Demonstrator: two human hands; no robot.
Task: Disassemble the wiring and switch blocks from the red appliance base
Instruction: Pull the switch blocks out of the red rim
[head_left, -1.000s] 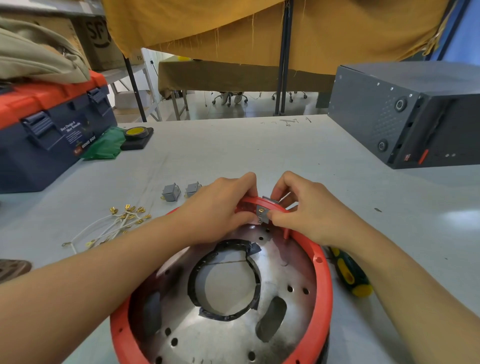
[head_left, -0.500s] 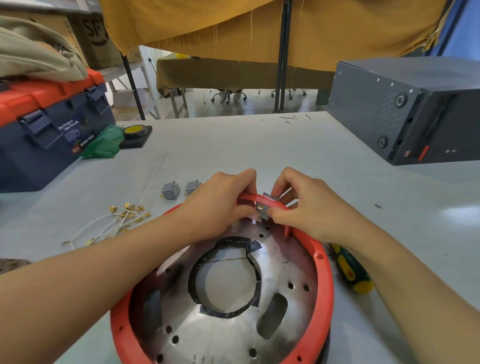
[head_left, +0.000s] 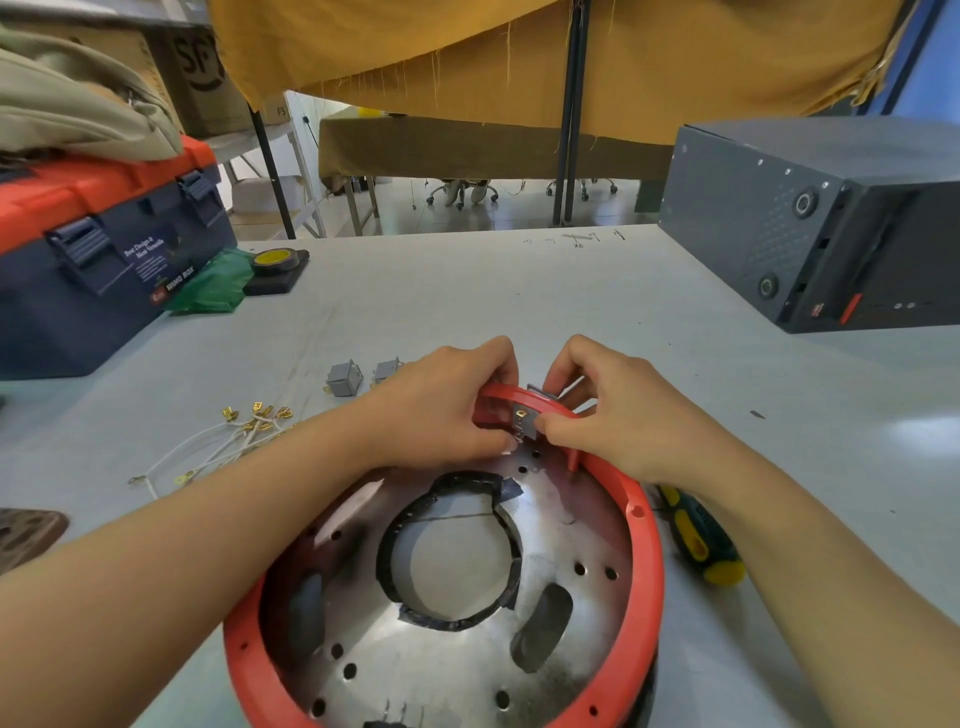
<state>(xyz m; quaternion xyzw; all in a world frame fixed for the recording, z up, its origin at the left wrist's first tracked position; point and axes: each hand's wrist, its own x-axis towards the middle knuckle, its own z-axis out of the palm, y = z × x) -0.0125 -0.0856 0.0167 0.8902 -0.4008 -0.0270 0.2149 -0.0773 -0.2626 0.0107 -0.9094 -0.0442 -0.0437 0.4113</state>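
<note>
Red appliance base (head_left: 641, 545): we are seeing it lying open side up on the grey table (head_left: 467, 301), metal plate showing inside; no wires are showing in it.
Wiring: we are finding a white wire bundle (head_left: 223, 441) with brass terminals lying loose on the table, left of the base; that part is looking done.
Switch blocks already out: two grey switch blocks (head_left: 344, 378) are sitting on the table just beyond the left hand.
Switch block in hand: one grey switch block (head_left: 523, 420) is sitting in the far rim; by our judgement it is the last.
Left hand (head_left: 441, 410): we are pinching the rim and block from the left, fingers closed.
Right hand (head_left: 602, 405): fingers are closing on the block from the right; thumb inside.
Remaining: we are judging only this block left to work free.
Screwdriver (head_left: 698, 540): lying unused right of the base.
</note>
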